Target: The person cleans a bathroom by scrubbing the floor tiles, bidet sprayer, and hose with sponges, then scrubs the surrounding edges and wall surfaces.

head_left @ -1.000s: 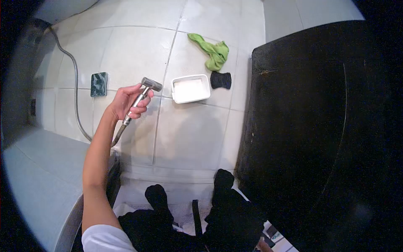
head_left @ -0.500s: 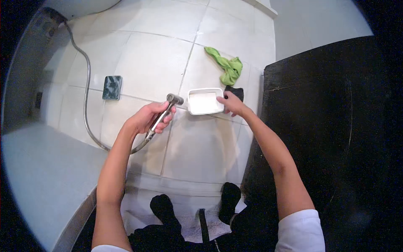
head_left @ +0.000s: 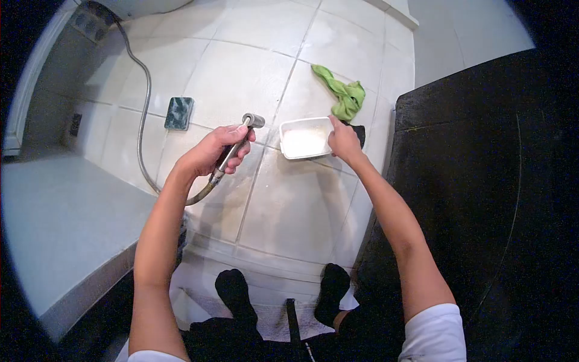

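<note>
My left hand (head_left: 220, 151) is wrapped round the handle of a metal handheld sprayer (head_left: 253, 120), whose head points right toward a white rectangular container (head_left: 283, 151). My right hand (head_left: 345, 140) grips the right rim of that container, fingers on its outer side. Past the right hand a dark scrubbing pad (head_left: 360, 134) shows in part, the rest hidden behind the fingers. A crumpled green cloth (head_left: 347, 99) lies on the tiles just above it.
A dark green marbled square (head_left: 179, 113) lies on the tiled floor (head_left: 289, 205) at the left. The metal hose (head_left: 145, 114) curves down the left side. A large black panel (head_left: 470, 157) stands at the right. My feet in black socks (head_left: 235, 292) are below.
My right hand has come into view from the right and taken hold of the container's rim. The left hand still holds the sprayer. The camera view has shifted.
</note>
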Tool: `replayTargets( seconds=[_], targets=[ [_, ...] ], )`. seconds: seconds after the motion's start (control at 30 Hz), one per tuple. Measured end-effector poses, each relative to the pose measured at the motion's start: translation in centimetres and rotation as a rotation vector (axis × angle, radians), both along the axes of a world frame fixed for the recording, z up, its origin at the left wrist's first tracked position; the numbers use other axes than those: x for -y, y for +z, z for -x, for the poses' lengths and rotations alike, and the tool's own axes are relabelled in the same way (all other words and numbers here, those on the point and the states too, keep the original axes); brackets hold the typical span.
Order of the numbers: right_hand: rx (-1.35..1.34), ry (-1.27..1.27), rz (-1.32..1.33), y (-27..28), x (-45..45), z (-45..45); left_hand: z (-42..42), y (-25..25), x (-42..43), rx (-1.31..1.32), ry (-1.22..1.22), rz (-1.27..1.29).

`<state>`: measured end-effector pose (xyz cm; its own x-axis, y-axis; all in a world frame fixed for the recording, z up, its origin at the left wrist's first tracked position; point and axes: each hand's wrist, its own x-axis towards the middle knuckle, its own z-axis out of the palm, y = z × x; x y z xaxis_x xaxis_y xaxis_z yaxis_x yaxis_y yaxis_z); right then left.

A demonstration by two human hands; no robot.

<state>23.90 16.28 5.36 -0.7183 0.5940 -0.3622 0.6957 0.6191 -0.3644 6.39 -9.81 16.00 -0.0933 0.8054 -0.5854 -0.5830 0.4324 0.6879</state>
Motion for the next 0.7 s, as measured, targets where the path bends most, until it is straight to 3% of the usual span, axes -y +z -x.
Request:
replayTargets(
  seconds=[0.6, 0.7],
  targets=[
    [-0.083, -0.040, 0.056, 4.8, 2.5, 3.5, -0.4, 2.2, -0.6, -0.151, -0.097, -0.055],
    [-0.182, 0.034, -0.048, 5.5, 2.1, 3.2, -0.2, 2.1, -0.5, -0.102, -0.084, -0.067]
  ],
)
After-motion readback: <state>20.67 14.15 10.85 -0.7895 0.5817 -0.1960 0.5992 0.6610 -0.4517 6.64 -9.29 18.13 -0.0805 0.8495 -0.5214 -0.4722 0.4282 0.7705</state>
